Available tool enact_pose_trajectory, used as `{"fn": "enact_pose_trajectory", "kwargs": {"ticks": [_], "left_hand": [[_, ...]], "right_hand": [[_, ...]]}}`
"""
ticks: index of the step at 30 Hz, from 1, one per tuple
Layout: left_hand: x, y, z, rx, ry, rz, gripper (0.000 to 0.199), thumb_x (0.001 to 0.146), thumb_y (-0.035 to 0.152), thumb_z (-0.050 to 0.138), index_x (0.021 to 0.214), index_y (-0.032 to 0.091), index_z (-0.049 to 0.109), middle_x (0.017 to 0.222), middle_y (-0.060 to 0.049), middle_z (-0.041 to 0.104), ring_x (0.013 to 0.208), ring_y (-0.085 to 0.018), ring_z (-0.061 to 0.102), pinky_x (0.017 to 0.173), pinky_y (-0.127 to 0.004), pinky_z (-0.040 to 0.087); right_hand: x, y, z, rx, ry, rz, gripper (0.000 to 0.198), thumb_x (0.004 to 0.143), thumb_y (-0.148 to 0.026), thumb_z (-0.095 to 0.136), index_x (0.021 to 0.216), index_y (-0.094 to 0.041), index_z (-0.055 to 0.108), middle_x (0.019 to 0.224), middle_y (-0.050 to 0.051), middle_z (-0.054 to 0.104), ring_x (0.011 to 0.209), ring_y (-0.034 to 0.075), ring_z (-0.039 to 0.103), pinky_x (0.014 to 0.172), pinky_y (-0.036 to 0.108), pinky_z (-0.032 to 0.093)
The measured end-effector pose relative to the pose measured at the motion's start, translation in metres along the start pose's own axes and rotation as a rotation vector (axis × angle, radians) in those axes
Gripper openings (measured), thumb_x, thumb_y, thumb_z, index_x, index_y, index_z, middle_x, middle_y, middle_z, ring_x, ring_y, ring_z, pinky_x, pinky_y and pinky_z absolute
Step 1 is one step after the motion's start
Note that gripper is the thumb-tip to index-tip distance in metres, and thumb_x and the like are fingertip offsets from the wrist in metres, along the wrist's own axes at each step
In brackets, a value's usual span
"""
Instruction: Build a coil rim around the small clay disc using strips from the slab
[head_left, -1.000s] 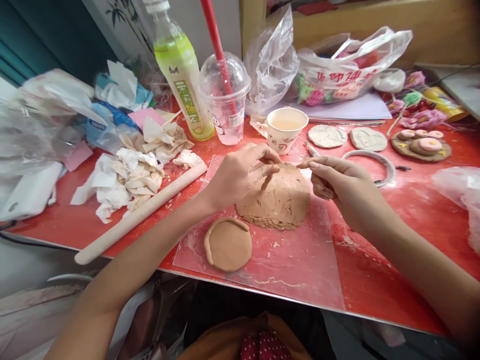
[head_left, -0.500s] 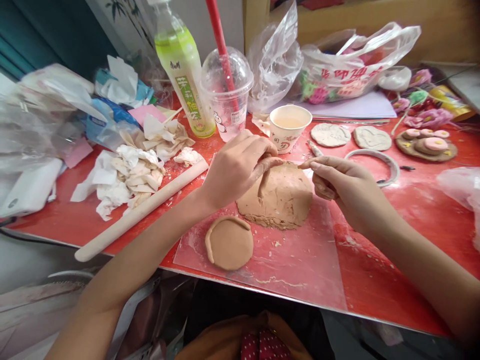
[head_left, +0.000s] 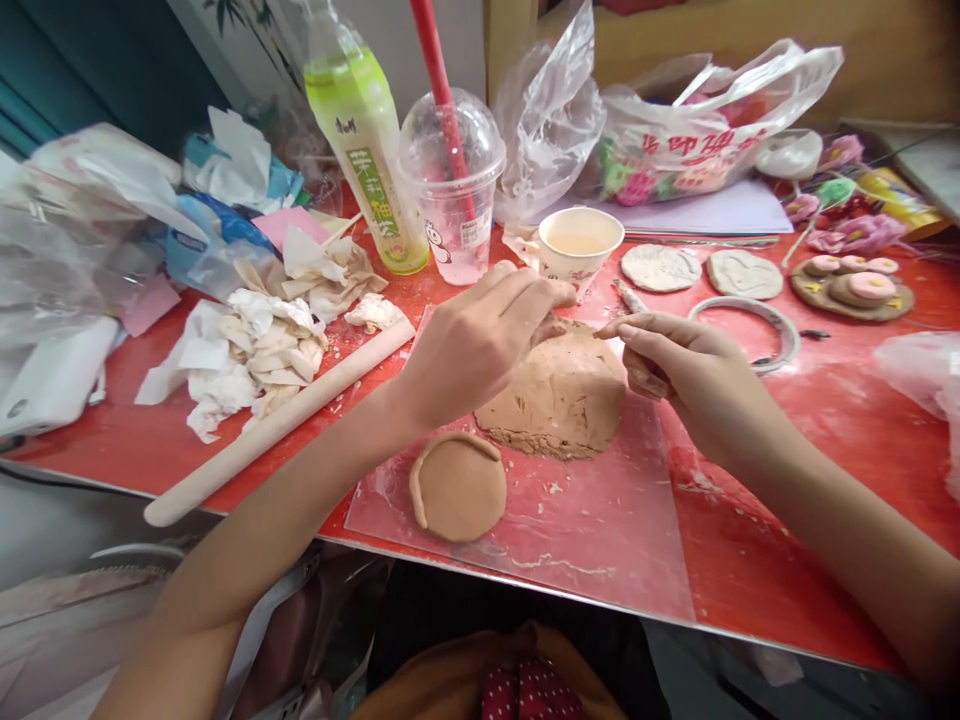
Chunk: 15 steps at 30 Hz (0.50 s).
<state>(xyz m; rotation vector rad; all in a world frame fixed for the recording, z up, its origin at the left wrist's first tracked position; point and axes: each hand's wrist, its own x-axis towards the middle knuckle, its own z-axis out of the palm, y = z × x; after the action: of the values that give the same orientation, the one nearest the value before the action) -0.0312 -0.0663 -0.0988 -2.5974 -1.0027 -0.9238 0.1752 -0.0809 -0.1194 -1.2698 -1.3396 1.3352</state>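
My left hand (head_left: 487, 325) hovers over the left part of a flattened brown clay slab (head_left: 574, 400), its fingers bent down and pressed together. What they hold, if anything, is hidden behind the hand. At the slab's upper right edge, my right hand (head_left: 679, 365) has thumb and index finger in a pinch; whatever is at the tips is too small to name. Nearer to me lies a round clay disc (head_left: 461, 495), with a clay coil (head_left: 418, 490) along its left and upper rim. Disc and slab rest on a clear plastic sheet (head_left: 600, 550).
A paper cup (head_left: 581, 245) of cloudy liquid stands just beyond my left fingers. Behind it are a plastic cup (head_left: 454, 230) with a red straw and a bottle (head_left: 367, 150). A rolling pin (head_left: 285, 420) lies left, a tape ring (head_left: 787, 345) right. Crumpled tissues (head_left: 259, 350) are piled at left.
My left hand has lifted slightly and its fingers have shifted right. The dark strip that showed below its fingers over the slab is no longer visible. My right hand has hardly moved.
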Motion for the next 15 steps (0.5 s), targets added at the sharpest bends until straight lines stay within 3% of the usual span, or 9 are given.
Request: {"fn": "enact_pose_trajectory", "kwargs": {"ticks": [3,7,12,15], "left_hand": [[-0.0009,-0.001,0.0,0.029,-0.046,-0.009,0.023,0.094,0.025,0.037,0.109,0.018,0.053,0.098,-0.006,0.062,0.094,-0.018,0.058,0.077,-0.032,0.049],[-0.0004,-0.0021,-0.0021,0.051,-0.083,0.002,0.024,0.093,0.031,0.037,0.097,0.019,0.057,0.085,-0.005,0.062,0.087,-0.019,0.06,0.074,-0.032,0.049],[0.0004,-0.0026,-0.0021,-0.029,-0.119,-0.021,0.034,0.094,0.018,0.029,0.123,0.017,0.046,0.105,-0.009,0.06,0.103,-0.021,0.056,0.085,-0.037,0.047],[-0.0001,-0.0046,-0.0007,-0.043,-0.094,-0.069,0.03,0.093,0.024,0.034,0.116,0.018,0.053,0.097,-0.008,0.061,0.101,-0.023,0.057,0.086,-0.039,0.047]], "right_hand": [[-0.0003,-0.0008,0.0002,0.005,-0.001,0.016,0.012,0.084,-0.024,0.052,0.078,-0.018,0.061,0.053,-0.005,0.036,0.047,0.006,0.029,0.044,0.024,0.018],[-0.0001,-0.0012,0.0009,-0.003,-0.001,0.003,0.012,0.084,-0.024,0.052,0.076,-0.019,0.06,0.053,-0.005,0.035,0.047,0.006,0.028,0.044,0.024,0.018],[-0.0002,-0.0019,0.0017,-0.02,-0.003,0.01,0.019,0.084,-0.024,0.052,0.066,-0.018,0.054,0.052,-0.005,0.037,0.046,0.005,0.03,0.044,0.024,0.02],[-0.0003,-0.0018,0.0022,-0.023,-0.004,0.012,0.02,0.084,-0.024,0.051,0.066,-0.018,0.054,0.052,-0.005,0.037,0.046,0.005,0.03,0.044,0.023,0.02]]}}
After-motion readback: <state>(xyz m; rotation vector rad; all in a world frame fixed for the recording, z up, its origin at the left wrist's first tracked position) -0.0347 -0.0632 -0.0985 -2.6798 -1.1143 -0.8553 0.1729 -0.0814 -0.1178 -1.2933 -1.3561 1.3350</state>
